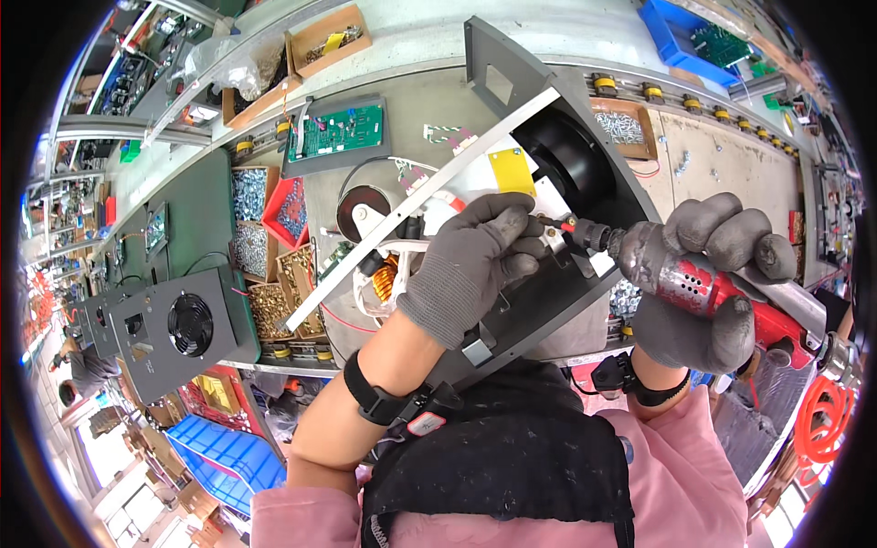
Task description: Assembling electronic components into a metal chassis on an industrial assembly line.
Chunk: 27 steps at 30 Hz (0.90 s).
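My right hand point(726, 233), in a grey glove, is wrapped round a red and silver air screwdriver point(687, 281). Its black chuck points left, toward a white bracket inside an open dark grey metal housing point(539, 315). My left hand point(466, 260), also gloved, is closed in a pinch right beside the tip of the tool; whatever its fingertips hold is hidden. Around it in the housing are a round black fan point(571, 160), a yellow label point(512, 173) and a copper-wound coil point(384, 279). A pale metal bar point(416, 201) runs diagonally across the housing.
Left of the housing stand a red bin point(290, 212) and trays of small fasteners point(270, 309). A green circuit board point(340, 133) lies behind them. Another screw box point(621, 126) is at the far right. A fan-fitted grey panel point(187, 324) lies at left; orange coiled hose point(818, 420) hangs right.
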Motion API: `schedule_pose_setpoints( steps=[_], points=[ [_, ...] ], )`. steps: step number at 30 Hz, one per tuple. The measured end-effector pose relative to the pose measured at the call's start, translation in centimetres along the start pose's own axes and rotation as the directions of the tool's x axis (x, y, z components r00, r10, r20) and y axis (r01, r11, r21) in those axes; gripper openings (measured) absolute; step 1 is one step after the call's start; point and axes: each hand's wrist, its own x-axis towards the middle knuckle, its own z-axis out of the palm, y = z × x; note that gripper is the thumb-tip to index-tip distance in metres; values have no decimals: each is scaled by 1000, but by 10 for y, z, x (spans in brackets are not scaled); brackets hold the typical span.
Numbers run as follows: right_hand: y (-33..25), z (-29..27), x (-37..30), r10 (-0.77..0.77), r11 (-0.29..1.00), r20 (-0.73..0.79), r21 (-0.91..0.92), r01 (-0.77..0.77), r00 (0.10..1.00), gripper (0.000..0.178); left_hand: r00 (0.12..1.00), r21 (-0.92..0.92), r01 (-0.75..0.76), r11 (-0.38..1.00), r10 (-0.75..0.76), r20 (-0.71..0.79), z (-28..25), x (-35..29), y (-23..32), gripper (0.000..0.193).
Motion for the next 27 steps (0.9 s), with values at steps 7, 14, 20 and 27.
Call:
schedule_pose_setpoints(
  steps=[7,14,20,27],
  points=[
    [25,-13,4,-55,990,-85,-132,44,995,39,997,612,-2,791,45,-56,6,-3,28,25],
    [76,-19,14,130,991,-221,-10,-135,967,27,930,823,78,-563,339,144,12,8,16,21],
    [98,-32,15,340,940,-229,106,-324,912,30,973,781,54,-622,207,97,22,13,28,24],
    [100,-47,17,452,890,-443,170,-423,774,23,964,910,-83,-406,201,177,5,13,32,29]
  ],
)
